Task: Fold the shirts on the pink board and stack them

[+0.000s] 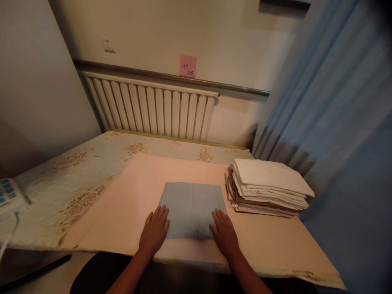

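Note:
A flat blue-grey piece of cloth (pixel 193 208), roughly rectangular, lies on a pink sheet (pixel 122 204) in front of me. My left hand (pixel 155 228) rests flat on the cloth's left edge, fingers extended. On the opposite edge, my right hand (pixel 224 230) lies palm down with its fingers stretched out. Neither hand grips anything. A faint crease runs down the middle of the cloth. To the right of it sits a stack of folded fabrics (pixel 269 179), white on top with brown and pinkish layers below.
A floral tablecloth (pixel 73 171) covers the table under the pink sheet. A white device with blue buttons (pixel 10 196) and a cord sits at the left edge. Behind the table are a radiator (pixel 153 106) and a pink note (pixel 188 66); a blue curtain (pixel 321 102) hangs at right.

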Available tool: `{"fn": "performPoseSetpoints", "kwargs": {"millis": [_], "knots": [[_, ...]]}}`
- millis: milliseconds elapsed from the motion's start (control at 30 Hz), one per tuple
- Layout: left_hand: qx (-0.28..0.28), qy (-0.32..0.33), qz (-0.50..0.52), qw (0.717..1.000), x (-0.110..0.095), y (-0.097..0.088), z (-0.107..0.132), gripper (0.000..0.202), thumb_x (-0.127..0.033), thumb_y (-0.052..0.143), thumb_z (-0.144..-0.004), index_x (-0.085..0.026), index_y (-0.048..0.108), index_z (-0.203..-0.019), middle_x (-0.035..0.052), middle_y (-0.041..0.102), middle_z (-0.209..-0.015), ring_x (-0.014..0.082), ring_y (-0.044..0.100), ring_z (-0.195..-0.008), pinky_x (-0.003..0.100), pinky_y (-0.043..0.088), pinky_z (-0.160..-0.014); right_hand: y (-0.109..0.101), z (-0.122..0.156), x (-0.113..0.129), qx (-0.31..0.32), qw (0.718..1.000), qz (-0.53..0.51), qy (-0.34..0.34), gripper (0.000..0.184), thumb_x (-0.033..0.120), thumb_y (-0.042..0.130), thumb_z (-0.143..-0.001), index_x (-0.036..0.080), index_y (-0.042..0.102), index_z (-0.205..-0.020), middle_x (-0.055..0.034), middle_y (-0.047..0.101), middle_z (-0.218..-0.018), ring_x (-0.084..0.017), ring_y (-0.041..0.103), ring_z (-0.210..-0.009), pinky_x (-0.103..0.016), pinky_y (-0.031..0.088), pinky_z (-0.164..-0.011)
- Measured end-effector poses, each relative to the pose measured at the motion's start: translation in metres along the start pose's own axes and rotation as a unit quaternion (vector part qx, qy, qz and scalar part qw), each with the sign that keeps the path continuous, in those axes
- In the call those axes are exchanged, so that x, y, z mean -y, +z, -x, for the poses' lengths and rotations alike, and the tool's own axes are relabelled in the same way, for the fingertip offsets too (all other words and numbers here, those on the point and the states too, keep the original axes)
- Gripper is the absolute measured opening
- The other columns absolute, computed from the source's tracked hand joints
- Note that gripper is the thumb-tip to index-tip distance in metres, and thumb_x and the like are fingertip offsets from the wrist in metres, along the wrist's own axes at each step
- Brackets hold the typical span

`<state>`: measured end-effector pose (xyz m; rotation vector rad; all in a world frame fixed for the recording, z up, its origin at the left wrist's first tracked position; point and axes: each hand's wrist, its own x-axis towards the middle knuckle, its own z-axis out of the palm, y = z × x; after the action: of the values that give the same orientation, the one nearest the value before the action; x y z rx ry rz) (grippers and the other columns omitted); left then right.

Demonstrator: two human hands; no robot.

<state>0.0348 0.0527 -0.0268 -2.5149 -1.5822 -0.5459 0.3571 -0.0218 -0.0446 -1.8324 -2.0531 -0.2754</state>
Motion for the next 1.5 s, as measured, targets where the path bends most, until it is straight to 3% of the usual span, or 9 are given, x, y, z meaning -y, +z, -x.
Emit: {"fn": "performPoseSetpoints", "kwargs": {"millis": [1167,1367,1500], "knots": [[-0.039,-0.014,0.049,0.998,0.001,0.000,0.001,0.042,-0.033,0.037,-0.095,-0.018,0.057,-0.128,0.0102,0.057,-0.136,0.0250,0.048,-0.130,0.047,0.037,-0.107,0.002,0.001,-0.002,-0.014,0.999,-0.037,0.010,0.045,0.036,0.042,-0.095,0.018,0.050,-0.136,-0.0095,0.047,-0.144,-0.025,0.038,-0.137,-0.047,0.030,-0.113],[-0.036,-0.015,0.040,0.998,0.000,-0.001,0.001,0.041,-0.031,0.037,-0.095,-0.017,0.057,-0.128,0.0103,0.058,-0.135,0.0247,0.047,-0.130,0.046,0.037,-0.107,0.001,-0.001,-0.004,-0.007,0.997,-0.072,0.037,0.042,0.035,0.044,-0.094,0.018,0.055,-0.130,-0.0094,0.053,-0.139,-0.025,0.044,-0.133,-0.046,0.034,-0.111],[-0.035,-0.017,0.034,0.999,-0.002,-0.004,0.002,0.040,-0.029,0.037,-0.095,-0.017,0.057,-0.128,0.0101,0.058,-0.134,0.0244,0.047,-0.130,0.045,0.038,-0.107,-0.007,-0.019,-0.010,-0.009,0.990,-0.117,0.082,0.040,0.032,0.045,-0.091,0.015,0.059,-0.125,-0.0121,0.060,-0.129,-0.025,0.053,-0.123,-0.042,0.041,-0.106]]}}
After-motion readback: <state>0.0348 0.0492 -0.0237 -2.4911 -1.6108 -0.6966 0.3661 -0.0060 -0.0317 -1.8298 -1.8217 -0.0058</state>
